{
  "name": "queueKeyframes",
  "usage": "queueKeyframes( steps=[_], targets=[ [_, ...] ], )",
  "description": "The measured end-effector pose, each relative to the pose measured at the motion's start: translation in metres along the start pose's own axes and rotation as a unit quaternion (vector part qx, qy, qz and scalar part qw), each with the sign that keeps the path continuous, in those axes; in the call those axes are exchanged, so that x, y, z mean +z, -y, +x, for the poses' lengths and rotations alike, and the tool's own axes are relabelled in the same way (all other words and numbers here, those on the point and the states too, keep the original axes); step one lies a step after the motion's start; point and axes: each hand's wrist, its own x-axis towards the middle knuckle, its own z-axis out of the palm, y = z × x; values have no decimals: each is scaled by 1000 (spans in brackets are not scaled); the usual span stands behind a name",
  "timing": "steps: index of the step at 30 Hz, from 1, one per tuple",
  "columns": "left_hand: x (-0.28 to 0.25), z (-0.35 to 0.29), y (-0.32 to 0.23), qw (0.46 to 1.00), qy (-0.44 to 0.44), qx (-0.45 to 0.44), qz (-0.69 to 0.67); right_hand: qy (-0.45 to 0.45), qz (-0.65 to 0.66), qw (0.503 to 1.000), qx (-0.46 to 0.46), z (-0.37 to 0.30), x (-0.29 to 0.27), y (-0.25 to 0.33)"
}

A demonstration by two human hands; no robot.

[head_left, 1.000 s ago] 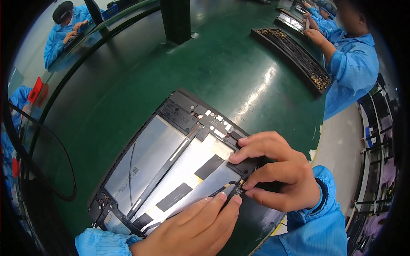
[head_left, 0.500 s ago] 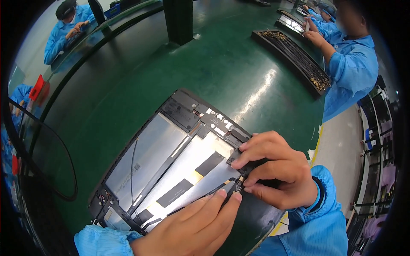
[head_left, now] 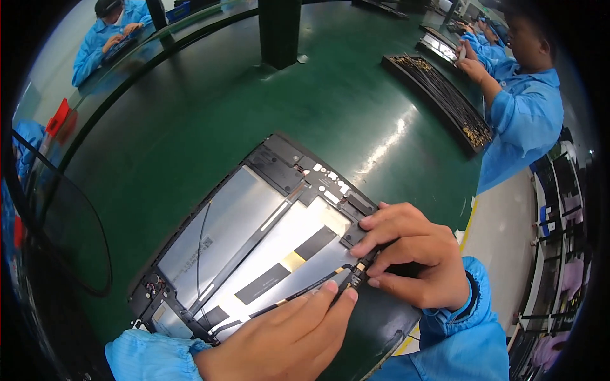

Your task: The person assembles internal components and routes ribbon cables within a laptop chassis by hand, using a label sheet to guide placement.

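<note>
A long black tray (head_left: 427, 108) stood on the far right of the green surface (head_left: 318, 108), filled lengthwise with thin black cables (head_left: 440, 95) whose ends were gold-coloured. On the near part of the surface an opened tablet-like device (head_left: 254, 235) lay aslant, its far end toward the right. Its dark frame held a silver panel on the left (head_left: 222, 222) and another on the right (head_left: 318, 267), the second bearing dark rectangular patches; a small black board with white pieces (head_left: 330, 181) sat at the far end.

The left hand's fingers were nearly straight and close together, their tips at the device's right edge beside a narrow dark ribbon (head_left: 305, 292). The right hand's fingers were curled and slightly spread, two tips touching the dark far-right corner, the thumb next to a small part (head_left: 358, 272) at the edge. Whether either set gripped that part, I could not tell.

The left hand (head_left: 279, 336) reached in from the near left, back upward; the right hand (head_left: 422, 260) came from the right, wrist bent inward. Both wore blue sleeves (head_left: 467, 330).
</note>
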Motion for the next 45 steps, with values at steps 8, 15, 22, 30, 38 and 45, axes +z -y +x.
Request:
queueKeyframes(
  steps=[8,15,22,30,38,45],
  targets=[
    [15,-6,-6,970,-112,-117,-179,17,-27,999,-13,3,-2,7],
    [-8,-1,0,999,7,25,31,26,-74,996,-41,5,2,9],
    [-7,0,1,1000,1,29,6,17,-64,997,-35,6,3,7],
    [-13,7,-1,995,102,2,-7,-22,14,999,-24,0,2,0],
    [-8,9,-1,993,118,15,25,-27,3,999,-27,0,0,-2],
    [-4,6,-3,1000,7,14,11,-39,-34,997,-52,3,3,0]
  ],
)
